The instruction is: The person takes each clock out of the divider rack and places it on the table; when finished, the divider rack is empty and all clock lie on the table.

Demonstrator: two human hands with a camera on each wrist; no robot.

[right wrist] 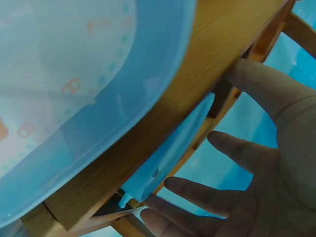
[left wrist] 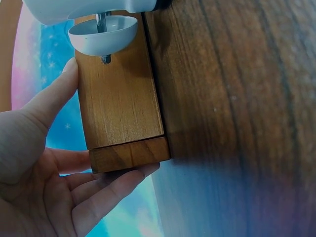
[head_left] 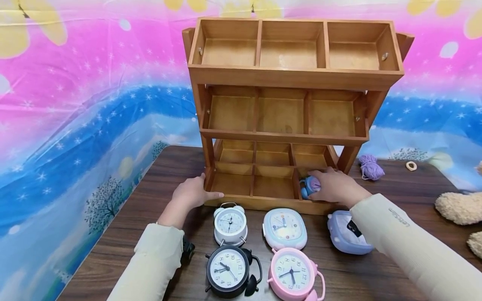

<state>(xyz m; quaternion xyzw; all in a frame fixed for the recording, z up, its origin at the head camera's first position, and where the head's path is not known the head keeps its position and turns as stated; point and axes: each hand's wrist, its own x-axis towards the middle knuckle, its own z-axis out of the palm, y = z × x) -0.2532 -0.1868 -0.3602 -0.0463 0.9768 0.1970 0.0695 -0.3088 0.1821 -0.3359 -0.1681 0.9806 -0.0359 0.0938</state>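
Note:
A three-tier wooden rack (head_left: 295, 77) with divided compartments stands on the table. My left hand (head_left: 191, 192) holds the left front corner of its bottom tier; the left wrist view shows thumb and fingers on opposite edges of the wooden end (left wrist: 118, 113). In the lower right compartment sits a small blue clock (head_left: 310, 186) with a purplish face, partly covered by my right hand (head_left: 335, 186). In the right wrist view, that hand's fingers are spread and fairly straight, their tips beside the blue clock (right wrist: 170, 155). Its thumb lies by the rack's wooden edge.
Before the rack stand a white alarm clock (head_left: 230, 223), a black one (head_left: 227, 269), a pale blue squarish clock (head_left: 285, 229), a pink one (head_left: 293, 274) and a lavender one (head_left: 344, 240) under my right sleeve. Purple yarn (head_left: 371, 167), a wooden ring (head_left: 411, 166) and fluffy beige objects (head_left: 459, 208) are rightward.

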